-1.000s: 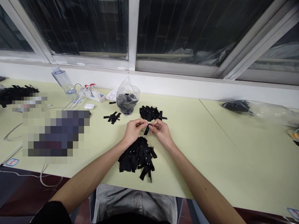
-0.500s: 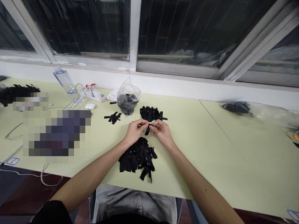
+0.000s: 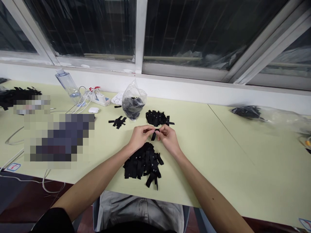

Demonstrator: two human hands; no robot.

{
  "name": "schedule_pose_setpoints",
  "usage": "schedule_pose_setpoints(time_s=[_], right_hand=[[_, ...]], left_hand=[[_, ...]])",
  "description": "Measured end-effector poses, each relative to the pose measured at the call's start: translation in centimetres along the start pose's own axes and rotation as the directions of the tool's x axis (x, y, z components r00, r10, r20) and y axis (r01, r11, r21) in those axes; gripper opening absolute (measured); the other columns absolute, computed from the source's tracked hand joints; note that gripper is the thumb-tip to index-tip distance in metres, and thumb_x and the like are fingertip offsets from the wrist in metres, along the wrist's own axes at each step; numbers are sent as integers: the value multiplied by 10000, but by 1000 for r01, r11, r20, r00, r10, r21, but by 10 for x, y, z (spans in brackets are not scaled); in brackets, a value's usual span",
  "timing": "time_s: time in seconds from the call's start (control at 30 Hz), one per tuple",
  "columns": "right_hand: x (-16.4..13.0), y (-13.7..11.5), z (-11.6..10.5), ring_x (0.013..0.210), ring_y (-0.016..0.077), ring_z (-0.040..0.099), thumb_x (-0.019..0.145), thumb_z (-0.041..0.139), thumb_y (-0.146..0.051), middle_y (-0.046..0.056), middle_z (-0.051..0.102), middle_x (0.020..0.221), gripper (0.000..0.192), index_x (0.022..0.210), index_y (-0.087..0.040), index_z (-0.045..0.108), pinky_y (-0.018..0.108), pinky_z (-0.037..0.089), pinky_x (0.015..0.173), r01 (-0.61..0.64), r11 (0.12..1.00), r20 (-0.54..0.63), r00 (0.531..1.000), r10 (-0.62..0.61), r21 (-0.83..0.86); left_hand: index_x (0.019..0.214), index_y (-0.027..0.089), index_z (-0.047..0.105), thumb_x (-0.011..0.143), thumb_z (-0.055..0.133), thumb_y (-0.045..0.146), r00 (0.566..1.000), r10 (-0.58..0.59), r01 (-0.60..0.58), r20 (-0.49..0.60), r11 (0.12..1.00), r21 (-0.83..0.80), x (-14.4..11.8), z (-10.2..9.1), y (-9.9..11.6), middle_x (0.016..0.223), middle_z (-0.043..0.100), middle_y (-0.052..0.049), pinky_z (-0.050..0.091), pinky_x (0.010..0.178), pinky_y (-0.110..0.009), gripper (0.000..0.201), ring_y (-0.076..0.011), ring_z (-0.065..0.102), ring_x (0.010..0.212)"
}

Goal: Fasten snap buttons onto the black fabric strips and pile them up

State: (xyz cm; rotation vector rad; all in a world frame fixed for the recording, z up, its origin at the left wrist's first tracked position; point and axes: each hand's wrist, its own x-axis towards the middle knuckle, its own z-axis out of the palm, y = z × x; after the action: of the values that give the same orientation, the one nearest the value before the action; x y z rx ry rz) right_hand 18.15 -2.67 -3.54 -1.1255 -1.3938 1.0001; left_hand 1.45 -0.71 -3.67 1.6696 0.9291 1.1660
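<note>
A short black fabric strip (image 3: 154,136) is pinched between my two hands above the table, bent over at its top with one end hanging down. My left hand (image 3: 141,136) grips it from the left with thumb and fingers, and my right hand (image 3: 168,136) from the right. Just below my hands lies a large pile of black strips (image 3: 143,161), some with small white marks. Beyond my fingers sits a second, tighter pile of strips (image 3: 156,118). A few loose strips (image 3: 118,122) lie to the left of it.
A clear plastic bag (image 3: 133,103) with black pieces stands at the back. To its left are a power strip (image 3: 103,99), a white earphone case (image 3: 93,110) and a tilted water bottle (image 3: 68,84). Another bag (image 3: 247,111) lies at the right. More black strips (image 3: 19,96) are far left.
</note>
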Motion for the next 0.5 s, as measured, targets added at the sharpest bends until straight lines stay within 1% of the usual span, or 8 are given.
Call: schedule_pose_setpoints(time_s=[0.17, 0.5], right_hand=[[-1, 6, 1, 498, 138, 503, 811, 680, -353, -40, 514, 578, 264, 726, -226, 464, 287, 397, 512, -5, 999, -17, 1000, 4, -39], [-2, 6, 4, 440, 139, 506, 806, 654, -326, -46, 522, 542, 254, 717, -233, 435, 278, 379, 463, -27, 998, -39, 999, 25, -49]], left_hand=[[959, 181, 758, 875, 632, 319, 1000, 1, -1, 21, 999, 34, -1, -2, -1, 955, 759, -62, 527, 776, -300, 205, -206, 697, 855], [944, 187, 761, 877, 627, 336, 999, 17, -21, 39, 994, 110, -1, -6, 1, 928, 761, -54, 526, 742, -294, 212, -200, 694, 813]])
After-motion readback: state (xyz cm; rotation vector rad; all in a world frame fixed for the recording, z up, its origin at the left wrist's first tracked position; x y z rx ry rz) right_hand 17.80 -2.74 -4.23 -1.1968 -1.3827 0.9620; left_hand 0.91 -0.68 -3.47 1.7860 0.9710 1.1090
